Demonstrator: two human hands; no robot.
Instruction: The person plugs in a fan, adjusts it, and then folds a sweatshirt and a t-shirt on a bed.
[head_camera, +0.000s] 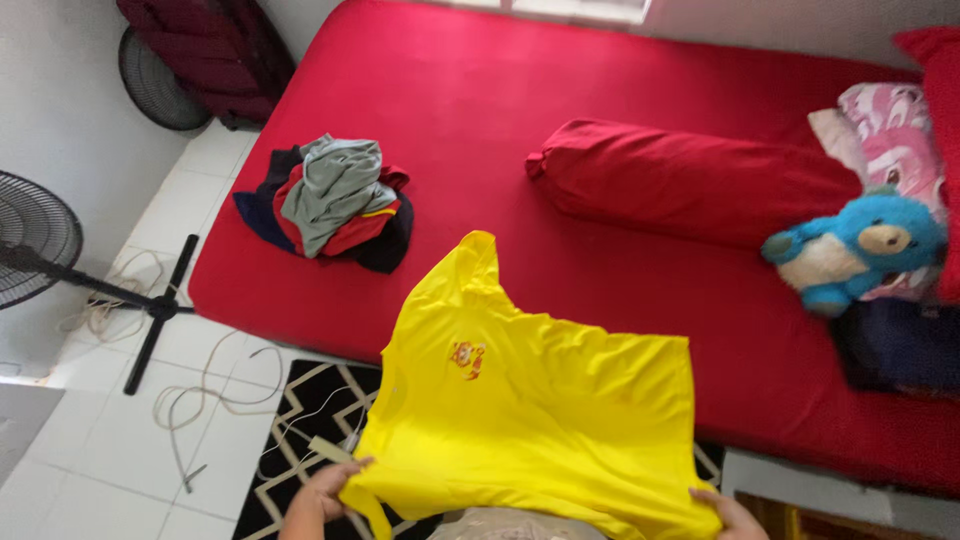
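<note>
Pinching the bottom hem of a yellow shirt (530, 410), the left hand (318, 497) at lower left has its fingers closed on one corner, and the right hand (728, 515) at lower right grips the other. Both arms reach up from the bottom edge, spreading the shirt over the red bed (600, 150), below a pile of clothes (335, 200).

No packages, labels, signs or screens show anywhere in this view.

Both hands (325, 495) partly under the yellow shirt's (540, 420) hem (wrists cut off by the bottom edge).
</note>
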